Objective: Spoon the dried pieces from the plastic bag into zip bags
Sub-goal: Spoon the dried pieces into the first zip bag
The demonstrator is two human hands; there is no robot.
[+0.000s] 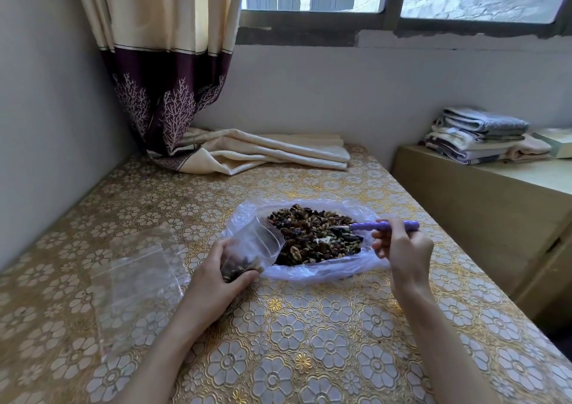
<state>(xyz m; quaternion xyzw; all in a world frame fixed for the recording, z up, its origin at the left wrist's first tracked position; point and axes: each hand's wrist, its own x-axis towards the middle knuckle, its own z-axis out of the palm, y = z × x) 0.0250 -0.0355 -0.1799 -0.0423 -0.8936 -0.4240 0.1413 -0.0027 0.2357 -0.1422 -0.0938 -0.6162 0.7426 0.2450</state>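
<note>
Brown dried pieces (315, 236) lie heaped in the plastic bag (309, 272), spread open mid-table. The spoon (383, 226), purple-handled, dips its bowl into the heap, pinched by the right hand (402, 249). The left hand (216, 275) grips a zip bag (250, 249), partly filled, mouth tilted toward the pile. Scooping seems underway; next, I judge, a level lift into that mouth. Spare zip bags (136, 283) lie left on the floral tablecloth (309, 341).

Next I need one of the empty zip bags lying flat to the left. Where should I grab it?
Probably pinch the empty zip bag at its far edge, coming from above. It lies flat on the table, so only an edge can lift. The left hand is closest but holds the part-filled zip bag.
</note>
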